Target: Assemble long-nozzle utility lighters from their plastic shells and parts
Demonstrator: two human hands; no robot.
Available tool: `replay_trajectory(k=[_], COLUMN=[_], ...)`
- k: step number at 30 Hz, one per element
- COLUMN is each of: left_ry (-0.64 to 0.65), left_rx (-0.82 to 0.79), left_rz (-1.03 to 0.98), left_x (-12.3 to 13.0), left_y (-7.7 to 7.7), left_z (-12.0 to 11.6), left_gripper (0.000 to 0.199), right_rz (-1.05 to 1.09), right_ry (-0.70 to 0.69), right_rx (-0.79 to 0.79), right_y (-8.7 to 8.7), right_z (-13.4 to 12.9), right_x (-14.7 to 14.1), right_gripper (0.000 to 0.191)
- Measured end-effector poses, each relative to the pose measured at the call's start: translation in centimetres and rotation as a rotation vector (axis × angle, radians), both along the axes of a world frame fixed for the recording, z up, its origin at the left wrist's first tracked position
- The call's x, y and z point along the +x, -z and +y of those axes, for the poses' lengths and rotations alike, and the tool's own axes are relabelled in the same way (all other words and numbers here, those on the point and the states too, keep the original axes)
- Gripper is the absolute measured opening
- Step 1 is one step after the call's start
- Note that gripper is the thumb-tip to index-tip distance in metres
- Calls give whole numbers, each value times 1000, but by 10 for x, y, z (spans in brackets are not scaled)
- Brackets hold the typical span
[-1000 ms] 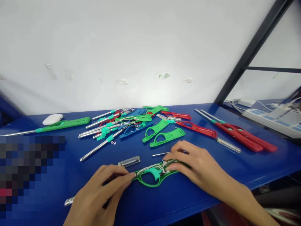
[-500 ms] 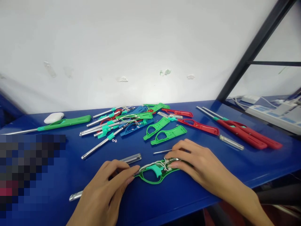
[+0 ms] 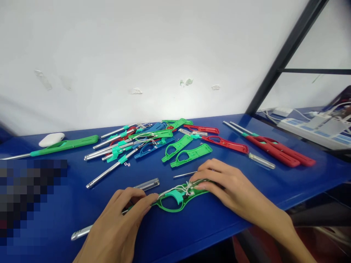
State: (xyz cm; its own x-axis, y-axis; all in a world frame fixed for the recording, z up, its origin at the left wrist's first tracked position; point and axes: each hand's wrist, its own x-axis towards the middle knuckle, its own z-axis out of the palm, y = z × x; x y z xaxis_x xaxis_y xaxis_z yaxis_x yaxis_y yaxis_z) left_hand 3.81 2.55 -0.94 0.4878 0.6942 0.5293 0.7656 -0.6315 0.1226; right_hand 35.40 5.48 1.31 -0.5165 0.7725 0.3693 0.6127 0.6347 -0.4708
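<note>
Lying at far left on the blue tabletop point(image 3: 164, 241): a white rounded plastic case point(image 3: 51, 139), just behind a closed, long-tubed green plastic lighter point(image 3: 74, 143). Nearer the front edge, a slotted silver metal tube point(image 3: 82, 232), partly hidden behind the left hand point(image 3: 117, 219). Fingers there pinched narrow on the left end of a green plastic handle half point(image 3: 187, 201). Behind, a tangled pile of metal tubes, teal clips and coloured handle pieces point(image 3: 122, 146); closer, a clear plastic cartridge point(image 3: 149, 183). Between both hands, near the front edge, that same handle half, loop toward the front, bearing a teal plastic trigger point(image 3: 176, 196) and thin white wires point(image 3: 175, 188). Beyond, two bare green plastic handle halves point(image 3: 199, 152) and a thin metal rod point(image 3: 183, 175). Next, the right hand point(image 3: 227, 182), fingertips close together, gripping the handle half's right end, contents there mostly covered. Further right, a red plastic handle half point(image 3: 227, 143), a second clear cartridge point(image 3: 261, 160), two red lighters point(image 3: 274, 150) side by side, and a white power strip point(image 3: 307, 131).
</note>
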Motion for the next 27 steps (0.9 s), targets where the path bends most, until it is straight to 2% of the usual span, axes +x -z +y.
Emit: replay_trajectory(k=[7, 21, 27], left_ry=[8, 7, -91], left_rx=[10, -45, -65], left_rz=[-12, -54, -86], left_x=[1, -2, 16], left_y=[0, 8, -8], left_z=[0, -1, 4], left_gripper=[36, 36, 37], right_rz=[-35, -24, -7], right_ry=[25, -13, 15], right_rx=[67, 50, 1], right_y=[-1, -1, -3], right_z=[0, 0, -4], right_x=[-1, 2, 2], right_gripper=[27, 24, 24])
